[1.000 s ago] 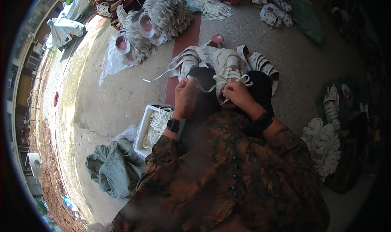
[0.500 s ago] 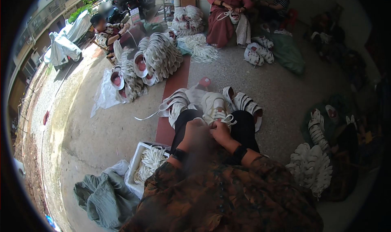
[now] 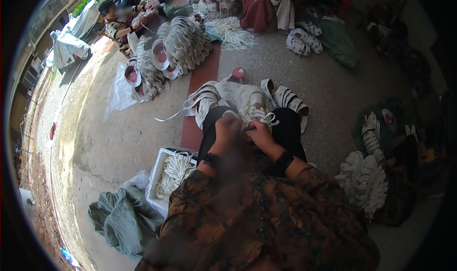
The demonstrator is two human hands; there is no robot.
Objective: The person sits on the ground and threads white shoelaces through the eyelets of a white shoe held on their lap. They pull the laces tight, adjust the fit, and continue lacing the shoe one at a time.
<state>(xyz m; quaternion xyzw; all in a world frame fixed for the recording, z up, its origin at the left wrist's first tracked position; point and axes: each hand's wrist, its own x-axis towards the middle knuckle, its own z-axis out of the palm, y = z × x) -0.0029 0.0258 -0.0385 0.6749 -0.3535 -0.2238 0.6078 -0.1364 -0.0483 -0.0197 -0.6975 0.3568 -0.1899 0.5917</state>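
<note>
A white shoe upper [image 3: 251,99] lies across my dark-trousered knees, its toe pointing away from me. White shoelace [image 3: 269,120] crosses its front and loops out on the right. My left hand [image 3: 227,129] is closed at the upper's near left edge, with its fingertips partly hidden. Close beside it, my right hand [image 3: 260,132] pinches the near end of the upper, just below the lacing. More white uppers [image 3: 204,97] rest just beyond my knees on the left, one trailing a long lace. A further row of uppers [image 3: 289,99] stands on the right.
A white foam box [image 3: 151,187] of loose laces and a grey-green sack [image 3: 124,218] sit at my left. Stacked uppers [image 3: 185,47] stand farther left, near a seated person. Other seated people are at the back. More uppers [image 3: 364,180] lie at right.
The view has tipped downward, so the surroundings sit higher in the picture. Both hands stay close together at the near end of the upper, with only slight movement.
</note>
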